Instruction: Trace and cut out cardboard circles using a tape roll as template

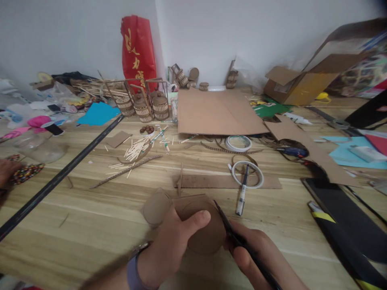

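Scissors (227,226) point forward-left, long axis diagonal, in the right hand (254,249).

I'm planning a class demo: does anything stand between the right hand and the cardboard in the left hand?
Only the dark pointed tool in the right hand, along the right edge of the cardboard; nothing else visible.

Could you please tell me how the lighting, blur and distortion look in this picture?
Head view: muted light, with a soft shadow on the tabletop beside the left forearm; head view: mild overall softness, small print on the marker unreadable; head view: cardboard box near the edge looks stretched, extreme upper-right corner darkened.
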Demonstrator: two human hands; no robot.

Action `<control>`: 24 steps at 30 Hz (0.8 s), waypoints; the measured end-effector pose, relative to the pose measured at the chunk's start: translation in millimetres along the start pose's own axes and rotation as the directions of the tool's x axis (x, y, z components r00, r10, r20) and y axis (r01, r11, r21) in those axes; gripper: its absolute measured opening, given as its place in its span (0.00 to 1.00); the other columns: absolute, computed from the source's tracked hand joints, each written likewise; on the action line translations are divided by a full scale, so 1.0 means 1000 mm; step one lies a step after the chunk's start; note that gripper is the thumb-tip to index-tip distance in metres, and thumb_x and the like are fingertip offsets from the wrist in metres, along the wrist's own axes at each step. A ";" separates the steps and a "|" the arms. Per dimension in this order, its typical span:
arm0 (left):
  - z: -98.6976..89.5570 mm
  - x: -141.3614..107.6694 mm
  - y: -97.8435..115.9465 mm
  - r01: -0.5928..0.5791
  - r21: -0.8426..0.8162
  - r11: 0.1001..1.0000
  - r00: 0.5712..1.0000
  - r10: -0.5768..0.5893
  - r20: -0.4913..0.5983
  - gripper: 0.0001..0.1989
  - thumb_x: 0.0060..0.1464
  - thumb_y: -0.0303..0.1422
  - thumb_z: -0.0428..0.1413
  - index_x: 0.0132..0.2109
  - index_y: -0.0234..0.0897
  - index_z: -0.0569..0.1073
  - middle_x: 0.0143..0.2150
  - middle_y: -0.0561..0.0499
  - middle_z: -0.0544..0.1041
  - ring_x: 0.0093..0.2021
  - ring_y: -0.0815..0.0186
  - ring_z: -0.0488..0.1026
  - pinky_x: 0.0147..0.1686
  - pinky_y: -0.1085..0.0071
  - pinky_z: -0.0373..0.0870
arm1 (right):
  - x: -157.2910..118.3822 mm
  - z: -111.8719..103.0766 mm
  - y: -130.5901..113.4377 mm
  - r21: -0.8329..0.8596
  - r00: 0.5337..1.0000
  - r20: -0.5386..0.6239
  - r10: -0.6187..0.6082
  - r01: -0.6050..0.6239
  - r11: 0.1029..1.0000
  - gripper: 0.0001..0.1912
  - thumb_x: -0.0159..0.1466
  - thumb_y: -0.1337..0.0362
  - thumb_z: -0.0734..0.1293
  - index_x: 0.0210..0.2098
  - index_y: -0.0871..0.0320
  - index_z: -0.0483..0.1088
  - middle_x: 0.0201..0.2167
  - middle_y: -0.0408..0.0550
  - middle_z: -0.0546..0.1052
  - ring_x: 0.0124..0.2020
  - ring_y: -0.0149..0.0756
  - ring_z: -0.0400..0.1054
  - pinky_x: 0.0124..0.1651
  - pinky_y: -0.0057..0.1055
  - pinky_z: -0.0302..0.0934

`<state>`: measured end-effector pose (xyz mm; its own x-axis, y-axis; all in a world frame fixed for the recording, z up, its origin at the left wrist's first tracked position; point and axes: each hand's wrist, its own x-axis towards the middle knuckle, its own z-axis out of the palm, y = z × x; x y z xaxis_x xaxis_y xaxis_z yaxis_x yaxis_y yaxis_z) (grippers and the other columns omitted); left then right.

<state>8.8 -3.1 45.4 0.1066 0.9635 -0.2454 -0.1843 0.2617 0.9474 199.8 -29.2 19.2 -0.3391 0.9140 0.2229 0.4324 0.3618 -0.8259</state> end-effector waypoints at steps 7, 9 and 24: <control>-0.002 0.001 -0.001 -0.011 0.011 1.000 1.000 0.011 0.022 0.18 0.53 0.40 0.65 0.49 0.40 0.82 0.54 0.46 0.84 0.58 0.51 0.78 0.64 0.56 0.70 | 0.002 -0.001 0.000 -0.048 1.000 0.021 -0.003 0.004 0.999 0.33 0.71 0.35 0.53 0.33 0.52 0.76 0.22 0.46 0.76 0.23 0.41 0.72 0.25 0.31 0.68; -0.001 0.000 0.000 -0.016 0.006 1.000 0.999 0.016 0.029 0.17 0.53 0.40 0.64 0.49 0.40 0.82 0.54 0.47 0.84 0.58 0.51 0.78 0.63 0.57 0.70 | 0.001 -0.001 0.001 -0.051 1.000 0.009 0.003 -0.002 0.999 0.34 0.71 0.34 0.52 0.32 0.52 0.75 0.22 0.46 0.76 0.23 0.41 0.71 0.25 0.31 0.67; -0.003 0.001 -0.004 0.011 0.003 1.000 1.000 -0.011 0.023 0.15 0.52 0.40 0.66 0.45 0.39 0.82 0.53 0.46 0.84 0.59 0.49 0.77 0.63 0.55 0.70 | 0.004 0.003 0.011 0.226 0.977 0.179 0.113 -0.153 0.962 0.42 0.59 0.23 0.55 0.34 0.57 0.70 0.21 0.39 0.66 0.22 0.31 0.55 0.24 0.28 0.50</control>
<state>7.0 -3.1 40.8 0.1312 0.9591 -0.2509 -0.1801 0.2720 0.9453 200.7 -22.1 9.2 -0.4319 0.9014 0.0319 0.2793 0.1673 -0.9455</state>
